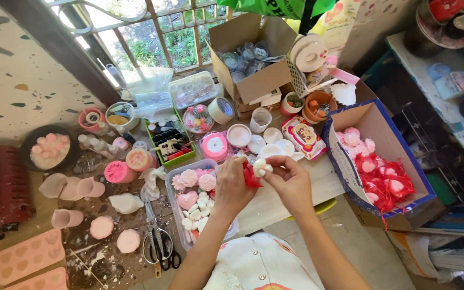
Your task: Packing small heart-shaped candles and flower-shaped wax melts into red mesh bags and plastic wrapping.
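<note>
Both hands meet over the table edge: the right hand (291, 180) pinches a small white flower piece (260, 167) at its fingertips, the left hand (236, 182) grips red wrapping (251, 177) just beneath. Squeezed harder, the piece could crumble, I reckon.

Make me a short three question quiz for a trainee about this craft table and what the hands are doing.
1. True or false: the scissors lie on the table left of the clear tray of pink and white shapes.
2. What do the left hand and right hand hold between them?
A. a roll of tape
B. a small white piece and a red bag
C. a pink mould
3. Fill in: the cardboard box at the right, by the right hand, holds pink shapes and ____ bags.

Key
1. True
2. B
3. red
</note>
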